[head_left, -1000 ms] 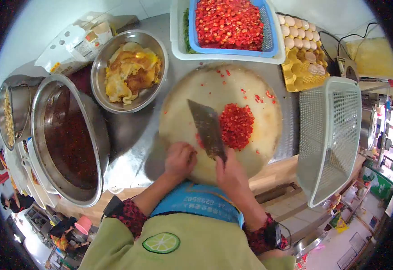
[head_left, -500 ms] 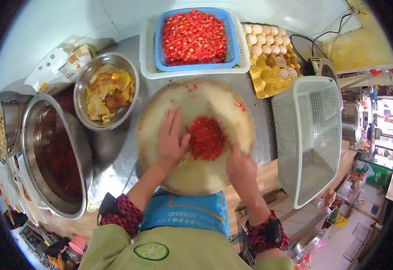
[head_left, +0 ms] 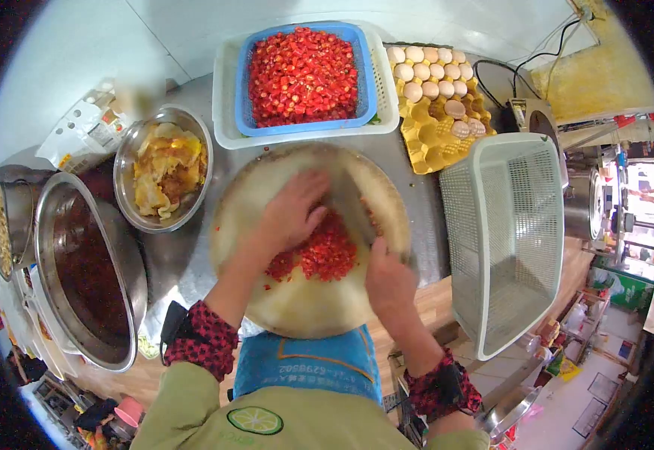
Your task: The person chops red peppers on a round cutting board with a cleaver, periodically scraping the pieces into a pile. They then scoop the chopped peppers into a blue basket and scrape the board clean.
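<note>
Chopped red chili [head_left: 329,251] lies in a pile on the round chopping board [head_left: 304,304]. My left hand [head_left: 293,210] is over the board at the pile's upper left, its fingers stretched out beside the knife. Wrapped round the handle of a knife [head_left: 353,196] is my right hand [head_left: 389,281], at the board's right side. The blade is smeared by motion and points up and left, along the upper right of the pile. A blue basket [head_left: 242,97] of cut red chili stands inside a white basket behind the board.
An egg tray [head_left: 424,127] sits at the back right, with a white mesh basket [head_left: 518,247] in front of it. On the left are a metal bowl of yellowish food [head_left: 166,176], a large basin of dark red sauce [head_left: 91,270] and a metal pot [head_left: 19,225].
My left hand has moved up and right, over the upper part of the chili. The pile is more spread out toward the lower left. The knife blade shows more clearly, and the view has shifted slightly.
</note>
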The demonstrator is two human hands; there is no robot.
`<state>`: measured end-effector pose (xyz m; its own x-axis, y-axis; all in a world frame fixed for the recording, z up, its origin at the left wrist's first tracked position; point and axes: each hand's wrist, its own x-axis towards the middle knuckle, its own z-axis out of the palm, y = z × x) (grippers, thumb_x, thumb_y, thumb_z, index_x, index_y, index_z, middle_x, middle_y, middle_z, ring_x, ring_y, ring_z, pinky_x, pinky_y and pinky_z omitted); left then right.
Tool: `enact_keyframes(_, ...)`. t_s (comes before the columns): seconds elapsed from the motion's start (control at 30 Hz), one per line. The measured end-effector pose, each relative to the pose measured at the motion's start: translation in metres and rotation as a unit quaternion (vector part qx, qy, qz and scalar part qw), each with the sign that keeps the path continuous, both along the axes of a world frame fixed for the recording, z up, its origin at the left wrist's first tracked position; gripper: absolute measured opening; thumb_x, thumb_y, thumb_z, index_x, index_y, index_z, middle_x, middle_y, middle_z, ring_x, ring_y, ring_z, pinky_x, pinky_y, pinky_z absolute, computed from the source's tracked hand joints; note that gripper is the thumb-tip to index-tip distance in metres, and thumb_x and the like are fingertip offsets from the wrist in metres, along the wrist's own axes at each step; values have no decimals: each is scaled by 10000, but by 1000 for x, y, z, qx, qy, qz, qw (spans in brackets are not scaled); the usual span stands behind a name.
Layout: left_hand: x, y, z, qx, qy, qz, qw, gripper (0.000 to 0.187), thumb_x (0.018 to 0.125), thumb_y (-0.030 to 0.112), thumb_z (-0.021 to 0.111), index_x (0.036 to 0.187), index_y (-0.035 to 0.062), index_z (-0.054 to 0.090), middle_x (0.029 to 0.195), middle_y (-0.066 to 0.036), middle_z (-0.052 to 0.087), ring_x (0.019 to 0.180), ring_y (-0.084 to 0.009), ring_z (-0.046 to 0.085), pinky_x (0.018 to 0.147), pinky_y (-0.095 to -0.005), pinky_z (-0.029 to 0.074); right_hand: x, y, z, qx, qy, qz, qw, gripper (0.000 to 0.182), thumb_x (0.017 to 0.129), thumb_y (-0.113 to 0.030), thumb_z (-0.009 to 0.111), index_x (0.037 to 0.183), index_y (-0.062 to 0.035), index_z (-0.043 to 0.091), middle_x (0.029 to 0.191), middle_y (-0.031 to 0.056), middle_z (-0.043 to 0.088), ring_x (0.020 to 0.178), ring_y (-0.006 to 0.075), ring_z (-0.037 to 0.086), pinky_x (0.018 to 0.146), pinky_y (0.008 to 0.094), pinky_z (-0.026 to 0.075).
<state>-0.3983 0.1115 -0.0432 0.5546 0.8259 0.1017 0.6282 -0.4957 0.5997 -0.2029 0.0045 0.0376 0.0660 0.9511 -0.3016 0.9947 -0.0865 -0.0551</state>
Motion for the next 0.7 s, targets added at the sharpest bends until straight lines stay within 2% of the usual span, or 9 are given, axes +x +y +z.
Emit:
enact_keyframes(0.23,-37,-87,14,-114,-66,-18,991,584,827,343,622,1292,18,485,1356,-194,453,1304,-367,364,1098,-498,269,-8,-48,11,13,135,68,988,137,841,-92,540,957,-37,494,691,189,608,640,355,631,550,429,511)
enact_keyframes(0.3,-46,-101,15,-64,-95,15,993,714,797,451,648,1334,27,445,1380,-208,419,1328,-382,330,1091,-558,234,1,-56,23,-41,182,-92,978,185,902,-146,488,1003,1,536,606,145,572,576,307,628,520,406,504)
enact_keyframes(0.33,-50,-105,18,-65,-93,23,993,714,797,451,648,1334,27,445,1380,-208,419,1328,-382,330,1091,-558,234,9,-62,19,-45,184,-85,978,185,902,-146,488,1003,1,536,606,145,572,576,307,628,520,406,504)
enact_keyframes(0.4,-57,-112,23,-15,0,124,992,892,717,575,677,1371,36,402,1431,-205,353,1354,-397,282,1089,-578,211,28,-78,2,-12,365,-311,877,219,916,-200,504,973,8,542,568,83,538,498,217,577,481,361,479)
enact_keyframes(0.43,-56,-114,23,-14,2,131,991,892,717,575,677,1371,36,402,1431,-205,353,1354,-397,282,1089,-578,211,33,-87,-6,-15,367,-304,879,219,916,-200,504,973,8,542,568,83,538,498,217,577,481,361,479)
enact_keyframes(0.5,-42,-116,20,-35,54,157,986,1069,631,664,692,1415,39,323,1478,-210,272,1380,-409,216,1100,-587,177,43,-107,-25,-108,516,-472,707,217,932,-241,552,927,-37,475,516,9,406,393,129,422,392,304,391)
enact_keyframes(0.6,-15,-112,20,-51,1,155,987,1119,568,698,710,1409,59,338,1477,-214,268,1372,-417,228,1095,-594,182,31,-124,-52,-93,507,-459,723,198,937,-237,549,932,-55,473,493,2,385,349,112,353,352,285,349)
enact_keyframes(0.63,-6,-111,22,-50,1,160,986,1119,568,698,710,1409,59,338,1477,-214,268,1372,-417,228,1095,-594,182,26,-123,-63,-56,492,-402,770,194,927,-219,563,875,-47,490,500,3,411,366,110,390,360,286,356)
enact_keyframes(0.7,8,-109,31,-40,-21,160,986,1018,601,660,711,1377,75,408,1449,-210,310,1362,-413,251,1074,-584,233,16,-115,-66,-74,488,-390,777,198,920,-220,573,848,-50,501,507,4,428,372,105,403,363,283,356)
